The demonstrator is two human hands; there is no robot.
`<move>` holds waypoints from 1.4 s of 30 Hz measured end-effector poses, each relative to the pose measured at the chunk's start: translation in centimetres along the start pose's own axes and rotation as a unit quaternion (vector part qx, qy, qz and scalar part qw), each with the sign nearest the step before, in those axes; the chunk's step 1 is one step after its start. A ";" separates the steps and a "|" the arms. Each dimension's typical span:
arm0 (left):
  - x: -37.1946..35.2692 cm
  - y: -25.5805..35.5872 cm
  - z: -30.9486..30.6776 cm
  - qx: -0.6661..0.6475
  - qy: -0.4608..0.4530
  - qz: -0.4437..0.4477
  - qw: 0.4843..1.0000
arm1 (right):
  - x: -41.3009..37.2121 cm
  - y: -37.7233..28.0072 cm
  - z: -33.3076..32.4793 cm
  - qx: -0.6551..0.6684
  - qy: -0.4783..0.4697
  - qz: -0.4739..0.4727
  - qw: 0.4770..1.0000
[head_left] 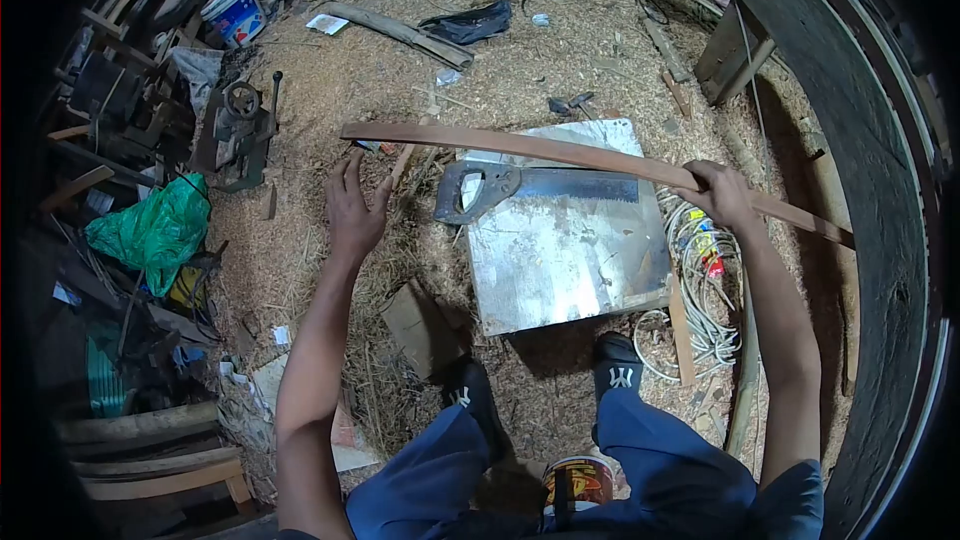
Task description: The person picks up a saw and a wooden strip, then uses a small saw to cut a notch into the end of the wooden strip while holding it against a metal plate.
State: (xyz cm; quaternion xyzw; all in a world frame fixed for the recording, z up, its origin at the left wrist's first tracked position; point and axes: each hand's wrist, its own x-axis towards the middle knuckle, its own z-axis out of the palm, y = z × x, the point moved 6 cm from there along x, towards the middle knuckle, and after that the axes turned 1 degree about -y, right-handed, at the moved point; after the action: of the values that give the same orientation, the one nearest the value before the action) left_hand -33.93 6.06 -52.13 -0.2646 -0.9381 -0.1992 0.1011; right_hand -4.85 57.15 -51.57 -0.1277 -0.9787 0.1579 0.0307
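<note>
My right hand (722, 192) grips a long thin wooden strip (560, 152) that stretches from the upper left across to the right. My left hand (353, 208) hovers open, fingers spread, just below the strip's left end and not touching it. Under the strip a hand saw (530, 186) with a dark handle lies flat on a shiny metal-topped block (570, 260). My two feet in black socks (618, 370) stand on the sawdust floor below the block.
Sawdust and wood scraps cover the floor. A green plastic bag (155, 230) and a small metal machine (238, 130) sit at the left. White cable coils (700, 280) lie right of the block. A tin can (578, 480) stands between my legs. Dark curved planking (860, 140) rises at the right.
</note>
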 end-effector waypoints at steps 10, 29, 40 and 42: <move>0.1 -0.4 0.4 0.014 -0.012 -0.002 1.000 | 1.2 -2.6 -3.1 0.045 -0.039 0.065 0.996; 0.4 1.6 1.5 0.004 -0.062 0.011 0.998 | 11.5 -5.0 -7.4 0.350 0.005 0.140 0.926; 0.6 1.8 1.5 0.033 -0.050 0.050 0.997 | 19.1 -2.6 -10.0 0.461 0.174 0.091 0.866; 0.5 1.5 1.5 0.037 -0.049 0.049 0.997 | 20.4 -2.4 -10.4 0.464 0.186 0.079 0.862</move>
State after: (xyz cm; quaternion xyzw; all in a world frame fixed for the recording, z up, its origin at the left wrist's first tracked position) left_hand -33.69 8.15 -52.87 -0.3156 -0.9347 -0.1455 0.0742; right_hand -24.06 63.33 -40.52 -0.2024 -0.7549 0.5690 0.2557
